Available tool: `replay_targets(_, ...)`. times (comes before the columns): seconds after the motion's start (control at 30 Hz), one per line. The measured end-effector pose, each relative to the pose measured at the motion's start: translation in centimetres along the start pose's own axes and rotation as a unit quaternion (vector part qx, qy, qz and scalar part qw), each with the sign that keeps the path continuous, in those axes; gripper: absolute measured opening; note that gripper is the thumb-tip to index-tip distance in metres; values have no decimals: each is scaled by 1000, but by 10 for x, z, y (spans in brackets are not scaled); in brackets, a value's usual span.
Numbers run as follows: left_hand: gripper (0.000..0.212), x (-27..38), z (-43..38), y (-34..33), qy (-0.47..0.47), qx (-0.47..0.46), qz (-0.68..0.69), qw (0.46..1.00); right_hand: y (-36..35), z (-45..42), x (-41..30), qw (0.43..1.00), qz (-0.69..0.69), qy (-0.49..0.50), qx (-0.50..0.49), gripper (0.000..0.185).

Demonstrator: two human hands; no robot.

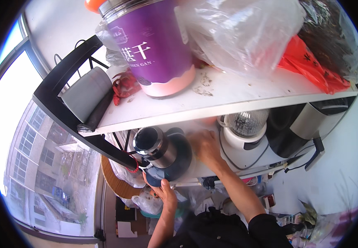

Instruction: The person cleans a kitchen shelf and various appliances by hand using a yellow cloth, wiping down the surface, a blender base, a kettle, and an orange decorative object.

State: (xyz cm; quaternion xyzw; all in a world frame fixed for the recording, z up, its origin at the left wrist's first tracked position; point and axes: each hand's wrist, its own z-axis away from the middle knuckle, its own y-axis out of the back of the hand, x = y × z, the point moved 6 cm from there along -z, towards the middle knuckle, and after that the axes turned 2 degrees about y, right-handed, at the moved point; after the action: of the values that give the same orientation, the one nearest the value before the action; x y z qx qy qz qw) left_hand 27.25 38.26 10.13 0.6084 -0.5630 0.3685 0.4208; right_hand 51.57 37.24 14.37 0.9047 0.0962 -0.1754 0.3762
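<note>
On the lower shelf [191, 173] stands a small appliance [179, 152] with a dark round base and a steel-and-black upper body. My left hand [165, 190] is at the base's near edge, thumb up and fingers partly hidden beneath or behind it; whether it bears weight cannot be told. My right hand [205, 145] is blurred, to the right of the base, fingers curled toward the shelf's back; its grip cannot be made out. Right of that hand sits a white electric pot [244, 136] with a clear ribbed lid, its grey cord looping on the shelf.
The upper shelf [228, 93] overhangs my hands, bearing a purple canister [157, 49], clear plastic bags [244, 34] and a red bag [312, 68]. A black-and-steel appliance [303, 127] stands at the lower right. The black rack frame [70, 124] and a window lie left.
</note>
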Motion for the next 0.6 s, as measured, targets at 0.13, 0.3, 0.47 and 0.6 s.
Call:
replay_targets(0.13, 100, -6, 0, -4, -28, -10, 7, 1000, 5, 9, -4, 983, 116, 110, 90, 26)
replay_targets(0.3, 97, -12, 8, -7, -58, -63, -15, 996, -32, -11, 11, 981, -76, 41, -173, 34)
replay_targets(0.47, 108, -25, 8, -15, -67, -63, -159, 983, -77, -32, 55, 986, -142, 36, -85, 32)
replay_targets(0.6, 112, -44, 7, -10, -106, -94, -216, 966, -100, -75, 41, 980, -160, 29, -118, 32)
